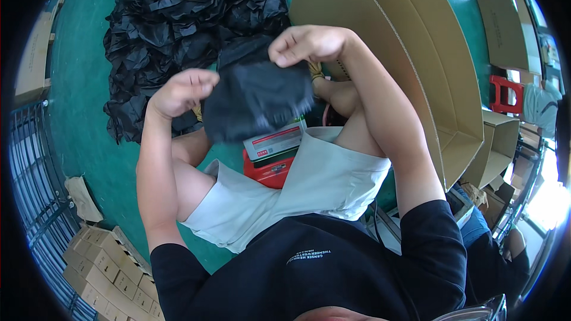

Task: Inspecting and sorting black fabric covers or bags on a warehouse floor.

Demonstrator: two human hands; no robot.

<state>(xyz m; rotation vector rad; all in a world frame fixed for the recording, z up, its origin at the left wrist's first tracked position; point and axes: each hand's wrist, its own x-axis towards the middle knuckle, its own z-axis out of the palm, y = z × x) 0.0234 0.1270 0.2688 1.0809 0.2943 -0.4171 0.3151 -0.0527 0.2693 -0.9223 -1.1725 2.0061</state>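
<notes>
A limp piece of thin black cloth (256, 98) hangs between my hands, over my lap. Its lower edge is blurred by motion, and whether it is a bag or a flat sheet I cannot tell. My left hand (183, 91) pinches its left upper corner, and my right hand (309, 46) pinches it near the right upper corner. Just beyond lies a large heap of crumpled black cloth pieces (172, 18) on the floor. Below the held cloth, between my legs, a flat white, red and green box (276, 142) rests against a red plastic stool or bin (270, 169), partly hidden.
A big open cardboard box (410, 41) stands close on my right. More cartons (505, 30) and a red stool (505, 94) are farther right. Stacked cartons (110, 267) and blue metal racking (38, 184) line the left. Another person (496, 261) is at the lower right.
</notes>
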